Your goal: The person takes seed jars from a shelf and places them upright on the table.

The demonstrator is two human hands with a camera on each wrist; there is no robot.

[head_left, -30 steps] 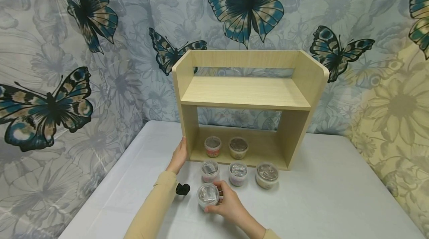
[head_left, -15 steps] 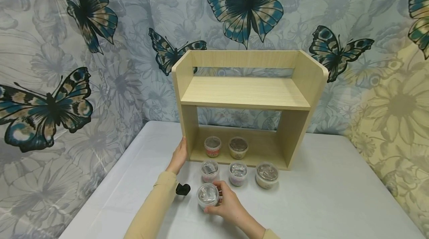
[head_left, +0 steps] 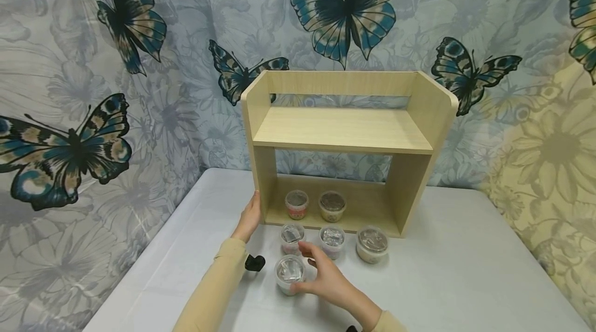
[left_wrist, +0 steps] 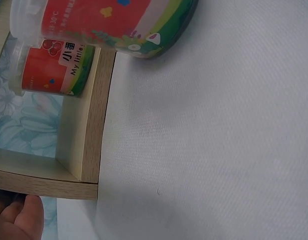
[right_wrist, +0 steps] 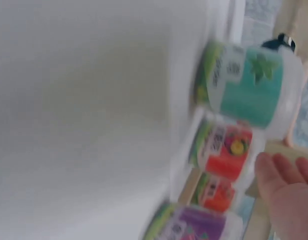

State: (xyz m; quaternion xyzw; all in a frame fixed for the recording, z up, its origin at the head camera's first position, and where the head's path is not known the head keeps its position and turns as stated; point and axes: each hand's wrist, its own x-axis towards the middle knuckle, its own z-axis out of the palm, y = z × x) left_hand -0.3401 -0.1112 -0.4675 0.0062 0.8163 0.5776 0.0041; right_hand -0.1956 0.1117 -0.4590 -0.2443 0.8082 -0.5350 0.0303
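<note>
My left hand (head_left: pixel 248 218) rests against the outer left side of a light wooden shelf unit (head_left: pixel 343 130); its fingertips touch the panel in the left wrist view. My right hand (head_left: pixel 330 280) hovers beside the nearest clear-lidded tub (head_left: pixel 288 269), fingers spread and apart, thumb overlapping the tub's right side in the head view. In the right wrist view this tub (right_wrist: pixel 253 82) carries a teal label, and no fingers curl round it. Just behind it stands a red-labelled tub (head_left: pixel 292 236), with a purple-labelled tub (right_wrist: pixel 193 225) to the right.
A larger lidded tub (head_left: pixel 371 245) stands at the right of that row. Inside the lower shelf are a red-labelled tub (head_left: pixel 296 205) and another tub (head_left: pixel 332 207). White cloth covers the table (head_left: pixel 447 280); butterfly-patterned fabric (head_left: pixel 186 63) hangs behind.
My right hand has let go of the nearest tub, its fingers lifting off and opening to the right. The tub stays in place, and the left hand has not moved.
</note>
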